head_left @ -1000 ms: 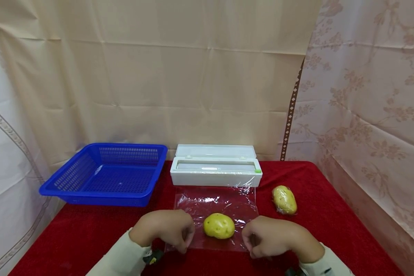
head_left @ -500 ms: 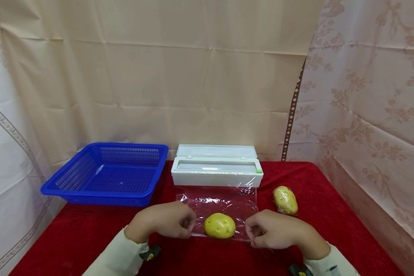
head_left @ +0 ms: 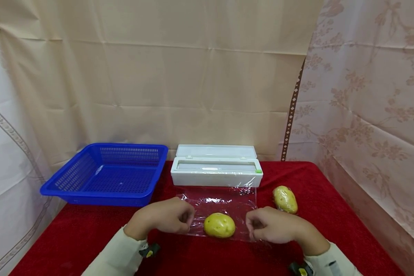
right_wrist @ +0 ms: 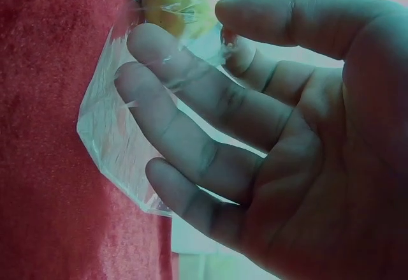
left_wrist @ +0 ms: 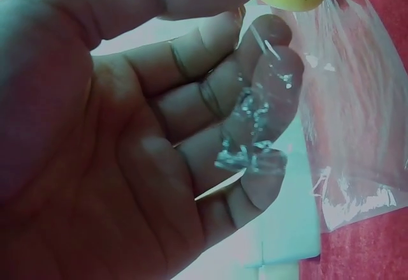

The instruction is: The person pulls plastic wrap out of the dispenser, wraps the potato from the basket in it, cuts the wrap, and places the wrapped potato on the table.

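Note:
A yellow potato (head_left: pixel 219 225) sits on a sheet of clear cling film (head_left: pixel 220 207) spread over the red cloth. To its left, my left hand (head_left: pixel 172 216) pinches the film between thumb and index finger; in the left wrist view, a loose flap of film (left_wrist: pixel 252 130) crosses the other fingertips. On the potato's right side, my right hand (head_left: pixel 274 225) pinches the film's other near corner, its remaining fingers loosely bent behind the film (right_wrist: pixel 118 146). The near edge of the film is drawn up close to the potato.
Behind the film stands a white cling film dispenser (head_left: pixel 215 180) with its lid raised. A blue plastic basket (head_left: pixel 151 180) is at the back left. Another potato (head_left: pixel 285 199), wrapped in film, lies at the right on the red cloth (head_left: pixel 331 230).
Both hands have moved forward, bringing the near edge of the cling film up towards the potato. Over the last half second they shift only slightly. The potato stays in place.

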Motion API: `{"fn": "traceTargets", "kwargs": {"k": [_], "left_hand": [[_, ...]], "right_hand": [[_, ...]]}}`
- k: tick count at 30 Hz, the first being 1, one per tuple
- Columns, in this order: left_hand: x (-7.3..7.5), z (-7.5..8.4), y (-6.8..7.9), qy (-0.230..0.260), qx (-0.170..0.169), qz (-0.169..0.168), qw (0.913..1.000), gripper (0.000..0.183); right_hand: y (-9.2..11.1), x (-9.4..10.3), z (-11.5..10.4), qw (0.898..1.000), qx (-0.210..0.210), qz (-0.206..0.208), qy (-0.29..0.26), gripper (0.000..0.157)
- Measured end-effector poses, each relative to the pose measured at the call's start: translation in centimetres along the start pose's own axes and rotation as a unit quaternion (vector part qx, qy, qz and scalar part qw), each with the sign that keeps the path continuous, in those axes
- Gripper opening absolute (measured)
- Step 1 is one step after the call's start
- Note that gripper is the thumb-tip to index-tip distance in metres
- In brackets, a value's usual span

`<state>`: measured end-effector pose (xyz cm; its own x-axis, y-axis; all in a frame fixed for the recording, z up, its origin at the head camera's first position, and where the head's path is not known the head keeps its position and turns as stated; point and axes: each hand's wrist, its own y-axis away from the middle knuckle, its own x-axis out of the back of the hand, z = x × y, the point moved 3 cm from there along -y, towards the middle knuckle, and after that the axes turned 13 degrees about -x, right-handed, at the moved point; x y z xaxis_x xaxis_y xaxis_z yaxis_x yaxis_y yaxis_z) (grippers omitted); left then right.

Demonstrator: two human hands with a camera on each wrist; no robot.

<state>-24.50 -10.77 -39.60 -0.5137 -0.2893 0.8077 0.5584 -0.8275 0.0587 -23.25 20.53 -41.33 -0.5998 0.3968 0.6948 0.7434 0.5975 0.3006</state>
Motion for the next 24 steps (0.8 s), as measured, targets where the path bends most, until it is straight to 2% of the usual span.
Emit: {"fn": "traceTargets", "kwargs": {"k": [9,18,24], "left_hand": [[0.2,-0.5,0.0,0.024,0.003,0.019,0.9995,0.018],[0.3,-1.2,-0.2,0.022,0.018,0.036,0.9990,0.020],[0.2,-1.7,-0.3,0.031,0.019,0.041,0.9985,0.020]], "right_hand": [[-0.4,0.1,0.4,1.000,0.001,0.016,-0.001,0.016],[-0.9,0.3,0.8,0.998,0.003,0.056,0.016,0.015],[-1.1,0.4,1.0,0.998,-0.006,0.066,0.004,0.012]]}}
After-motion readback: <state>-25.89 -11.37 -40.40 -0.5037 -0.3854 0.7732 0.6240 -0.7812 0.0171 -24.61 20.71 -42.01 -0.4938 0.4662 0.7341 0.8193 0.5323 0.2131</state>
